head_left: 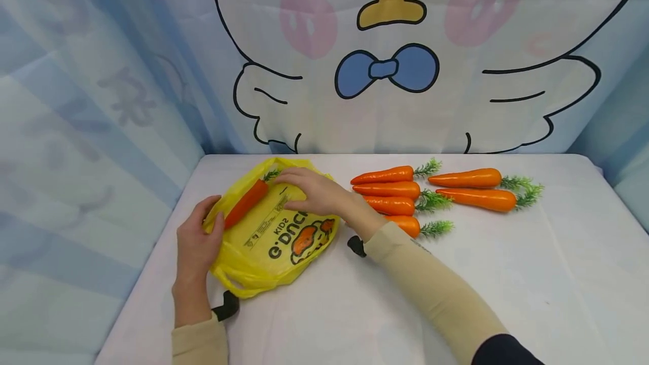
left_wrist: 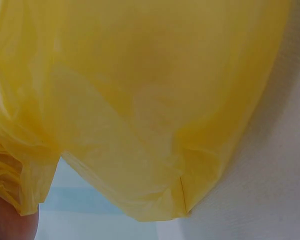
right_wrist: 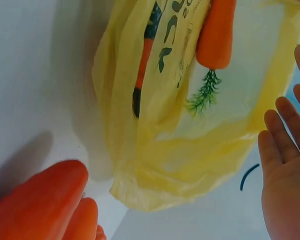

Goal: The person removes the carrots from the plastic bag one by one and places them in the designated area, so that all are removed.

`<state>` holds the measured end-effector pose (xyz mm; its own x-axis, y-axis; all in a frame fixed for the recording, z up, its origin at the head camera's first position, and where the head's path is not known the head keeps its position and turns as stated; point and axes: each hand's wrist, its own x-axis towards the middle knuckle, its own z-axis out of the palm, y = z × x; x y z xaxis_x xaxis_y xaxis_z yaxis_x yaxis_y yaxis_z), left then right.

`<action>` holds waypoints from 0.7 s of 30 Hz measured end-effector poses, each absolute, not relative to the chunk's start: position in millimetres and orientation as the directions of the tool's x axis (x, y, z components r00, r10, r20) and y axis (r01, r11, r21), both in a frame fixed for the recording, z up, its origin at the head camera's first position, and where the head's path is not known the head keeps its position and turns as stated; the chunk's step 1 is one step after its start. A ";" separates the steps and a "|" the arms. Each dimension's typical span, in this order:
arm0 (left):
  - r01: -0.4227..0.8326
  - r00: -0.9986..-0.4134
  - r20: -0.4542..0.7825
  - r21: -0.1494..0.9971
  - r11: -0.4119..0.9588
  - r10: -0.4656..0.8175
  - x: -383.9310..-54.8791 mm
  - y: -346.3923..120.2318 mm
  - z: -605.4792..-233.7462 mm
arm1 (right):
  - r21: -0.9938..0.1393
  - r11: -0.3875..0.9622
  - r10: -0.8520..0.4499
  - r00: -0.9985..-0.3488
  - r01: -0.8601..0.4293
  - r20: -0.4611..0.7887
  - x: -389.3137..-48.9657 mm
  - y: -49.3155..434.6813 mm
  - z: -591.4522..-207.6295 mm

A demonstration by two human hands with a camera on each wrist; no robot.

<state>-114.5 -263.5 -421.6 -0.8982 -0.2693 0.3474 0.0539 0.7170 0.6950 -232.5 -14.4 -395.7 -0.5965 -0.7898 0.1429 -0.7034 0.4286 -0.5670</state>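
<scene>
A yellow plastic bag [head_left: 269, 230] printed with a cartoon duck and lettering lies at the left of the table. In its opening rests an orange carrot with a green leafy top [head_left: 247, 203], also seen inside the bag in the right wrist view. My left hand [head_left: 199, 235] pinches the bag's left rim between thumb and fingers; yellow film fills most of the left wrist view. Over the bag, close to the carrot's leaves, my right hand [head_left: 311, 190] has its fingers extended and holds nothing. Those fingers are straight in the right wrist view.
Right of the bag, several carrots [head_left: 387, 188] lie side by side, partly behind my right forearm. Two more carrots [head_left: 476, 199] lie farther right. A printed curtain [head_left: 385, 117] hangs along the table's back edge.
</scene>
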 end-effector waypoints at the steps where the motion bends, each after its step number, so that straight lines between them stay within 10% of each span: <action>1: 0.053 -0.899 0.346 0.696 0.716 -0.269 -114.2 -263.5 -421.5 | -0.564 0.419 -0.796 -0.587 -0.711 0.149 -232.9 -16.1 -396.6; 21: 0.036 -0.907 0.320 0.709 0.704 -0.275 -114.6 -266.6 -421.9 | -0.484 0.408 -0.853 -0.512 -0.774 0.099 -242.7 -48.0 -398.7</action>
<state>-114.6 -266.6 -421.9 -0.9066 -0.2753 0.3199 0.0362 0.7045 0.7088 -242.7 -48.0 -398.7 -0.5117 -0.8534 0.0993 -0.7742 0.4079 -0.4840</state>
